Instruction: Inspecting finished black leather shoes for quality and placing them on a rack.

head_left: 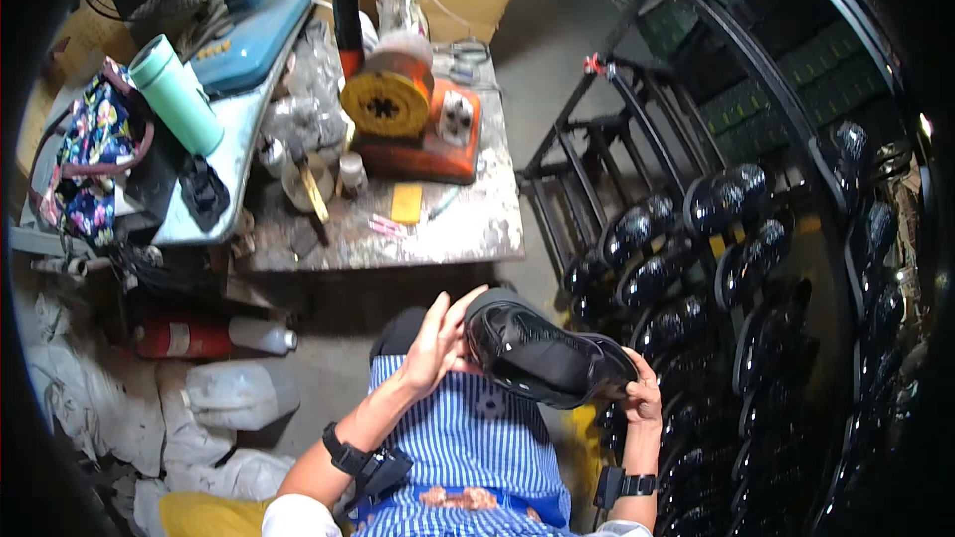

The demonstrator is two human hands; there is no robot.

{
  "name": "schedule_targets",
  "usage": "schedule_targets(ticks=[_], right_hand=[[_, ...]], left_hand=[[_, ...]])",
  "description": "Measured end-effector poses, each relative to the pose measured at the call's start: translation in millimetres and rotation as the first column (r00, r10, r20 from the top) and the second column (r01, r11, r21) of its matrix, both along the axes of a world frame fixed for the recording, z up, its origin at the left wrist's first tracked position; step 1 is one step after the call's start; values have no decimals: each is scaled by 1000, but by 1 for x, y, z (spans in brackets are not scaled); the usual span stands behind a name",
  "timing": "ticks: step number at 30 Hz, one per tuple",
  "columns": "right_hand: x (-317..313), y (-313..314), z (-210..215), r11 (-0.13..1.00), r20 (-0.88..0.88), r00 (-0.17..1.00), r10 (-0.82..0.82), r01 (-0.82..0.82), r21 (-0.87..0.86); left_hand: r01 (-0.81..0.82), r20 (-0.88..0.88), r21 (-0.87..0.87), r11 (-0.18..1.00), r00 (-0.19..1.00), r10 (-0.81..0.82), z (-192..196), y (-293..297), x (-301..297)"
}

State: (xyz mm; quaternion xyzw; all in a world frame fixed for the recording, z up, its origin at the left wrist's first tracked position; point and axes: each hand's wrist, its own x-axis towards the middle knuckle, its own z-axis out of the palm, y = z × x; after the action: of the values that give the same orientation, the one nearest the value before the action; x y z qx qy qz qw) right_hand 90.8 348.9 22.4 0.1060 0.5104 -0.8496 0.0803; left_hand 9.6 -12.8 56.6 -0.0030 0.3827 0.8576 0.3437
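A glossy black shoe (542, 356) is held up over my lap, its length running from left to right and tilted down toward the right. My right hand (643, 390) grips its right end, thumb and fingers closed on it. At the other end my left hand (438, 346) presses against the shoe, with fingers stretched along its edge and partly hidden behind it. Below the shoe lies a blue-and-white striped apron (458, 438) over my legs.
Ahead stands a worn workbench (468, 229) with an orange machine (423, 154), small jars and a yellow pad (406, 204). Black racks with many glossy shoes (686, 268) fill the right. At left are a green bottle (177, 99), a plastic jug (239, 395) and a red cylinder (184, 336).
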Motion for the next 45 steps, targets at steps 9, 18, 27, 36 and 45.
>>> schedule_targets(ticks=[9, 18, 27, 36, 45], right_hand=[[123, 50, -39, 946, -8, 992, -123, 114, -302], [197, 40, 4, 987, 93, 983, -156, 160, -34], [402, 94, -24, 891, 430, 800, -417, 453, 23], [521, 64, -112, 290, 623, 65, -779, 919, 267], [447, 102, -215, -67, 577, -68, -814, 997, 23]], left_hand=[[200, -93, -40, 979, 975, -203, 49, 66, 53], [117, -47, -572, 812, 984, -174, 43, 108, 96], [178, -168, -584, 792, 928, -333, 5, 129, 123], [108, -307, -681, 725, 856, -416, -23, 147, 109], [-48, -348, -787, 615, 857, -379, -67, 185, 119]])
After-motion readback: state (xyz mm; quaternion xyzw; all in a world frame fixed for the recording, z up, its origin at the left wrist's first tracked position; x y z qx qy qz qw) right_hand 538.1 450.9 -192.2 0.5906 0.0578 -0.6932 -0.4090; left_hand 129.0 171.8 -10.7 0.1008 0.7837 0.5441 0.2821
